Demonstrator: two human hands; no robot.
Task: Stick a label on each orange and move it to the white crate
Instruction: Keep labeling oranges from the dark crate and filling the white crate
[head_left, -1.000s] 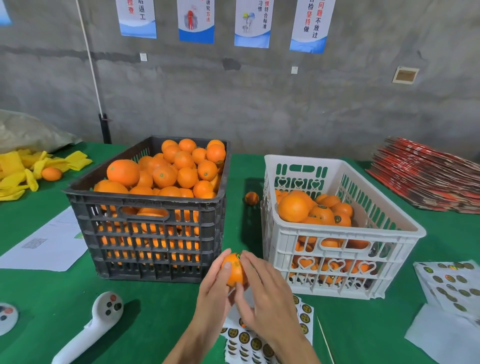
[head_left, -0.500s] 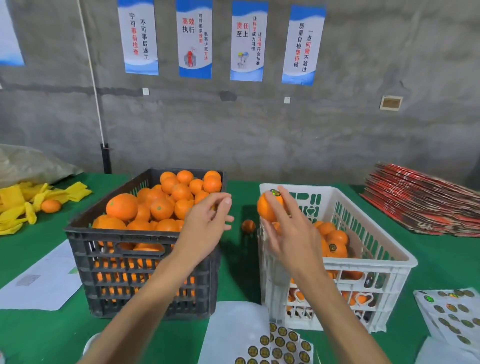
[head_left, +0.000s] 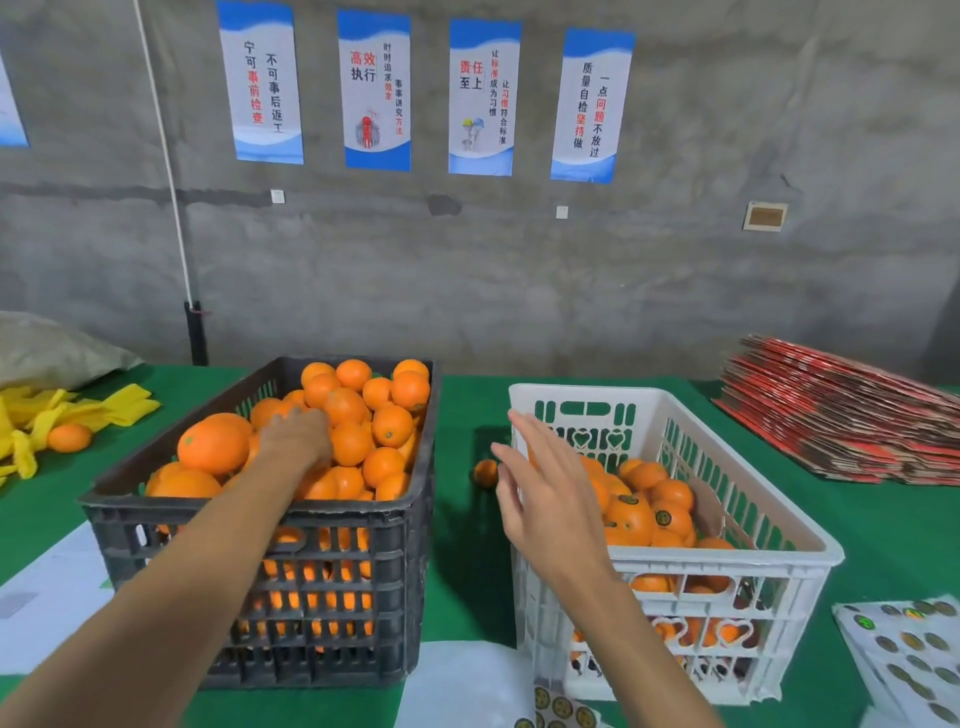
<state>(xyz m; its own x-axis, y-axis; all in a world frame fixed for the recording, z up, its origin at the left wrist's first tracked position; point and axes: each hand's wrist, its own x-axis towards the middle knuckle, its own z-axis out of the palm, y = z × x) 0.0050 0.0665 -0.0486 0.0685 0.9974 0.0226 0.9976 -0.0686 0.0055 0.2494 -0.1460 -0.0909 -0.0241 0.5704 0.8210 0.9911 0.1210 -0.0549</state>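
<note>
The black crate (head_left: 260, 512) on the left is heaped with unlabelled oranges (head_left: 213, 447). My left hand (head_left: 296, 441) lies palm down on that heap, its fingers curled over the fruit and hidden from me. The white crate (head_left: 727, 558) on the right holds labelled oranges (head_left: 631, 514). Above its near left corner hovers my right hand (head_left: 545, 493), fingers spread and empty. One sheet of round labels (head_left: 561, 709) lies at the bottom edge, between the two crates.
A small loose orange (head_left: 485, 473) sits on the green table between the crates. Another label sheet (head_left: 909, 654) lies at the right, red flat cartons (head_left: 841, 415) are stacked behind it. Yellow foam nets (head_left: 78, 415) and an orange (head_left: 69, 437) lie far left.
My right hand carried the labelled orange up over the white crate and let it go; it is empty now. My left hand reached forward into the black crate onto the oranges.
</note>
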